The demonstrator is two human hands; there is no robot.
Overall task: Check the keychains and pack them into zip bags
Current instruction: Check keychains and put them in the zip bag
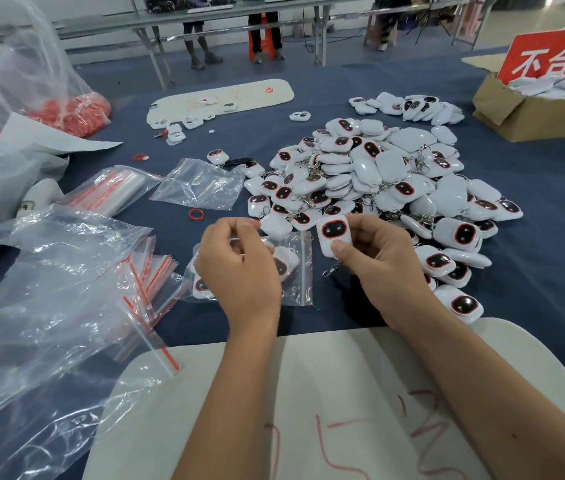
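Note:
My right hand (381, 268) grips one white keychain (333, 233) with a dark, red-rimmed face, thumb on its lower edge; its metal clasp (330, 271) dangles below. My left hand (239, 268) pinches the top edge of a small clear zip bag (296, 271) that lies on the blue table and holds several keychains. Just beyond my hands spreads a big pile of loose white keychains (378, 174). A stack of empty red-striped zip bags (156, 275) sits left of my left hand.
Crumpled clear plastic bags (49, 306) cover the left side. A white foam board (326, 393) lies at the near edge, another one (218, 98) farther back. A cardboard box (534, 112) with a red sign stands at the far right. People's legs show beyond the table.

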